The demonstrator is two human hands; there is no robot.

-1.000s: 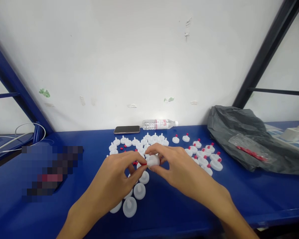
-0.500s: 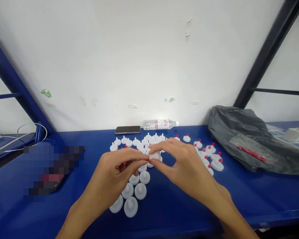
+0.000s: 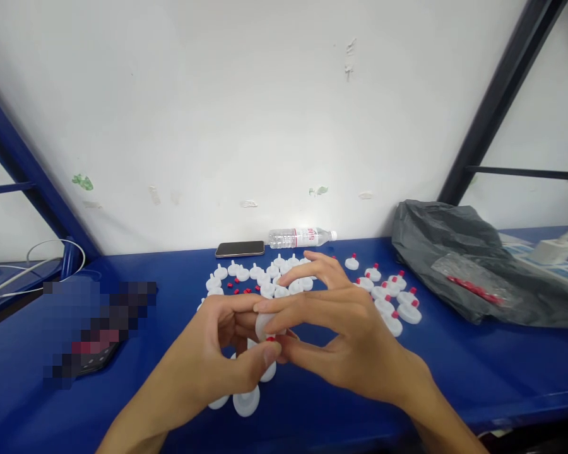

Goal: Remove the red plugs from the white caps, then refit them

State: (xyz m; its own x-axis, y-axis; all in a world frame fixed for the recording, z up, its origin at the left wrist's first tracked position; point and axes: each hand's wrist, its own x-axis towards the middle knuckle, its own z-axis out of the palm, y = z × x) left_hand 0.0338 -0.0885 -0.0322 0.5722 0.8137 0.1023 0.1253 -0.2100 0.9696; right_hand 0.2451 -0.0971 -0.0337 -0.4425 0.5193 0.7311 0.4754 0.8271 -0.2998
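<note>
white caps (image 3: 265, 277) crowding centre, blue table (image 3: 454, 366) open front right

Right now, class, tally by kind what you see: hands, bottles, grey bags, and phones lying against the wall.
Hands: 2, the left hand and the right hand, both pinching one small white part
Clear bottle: 1
Grey bag: 1
Phone: 1
Total: 5

— What stands behind the bench?
— A plain white wall (image 3: 246, 113), scuffed, with bits of green tape stuck on it.
— And the frame?
— Blue struts (image 3: 23, 176) slant at the left, a dark one (image 3: 497, 101) at the right, above a blue tabletop (image 3: 478, 372).
</note>
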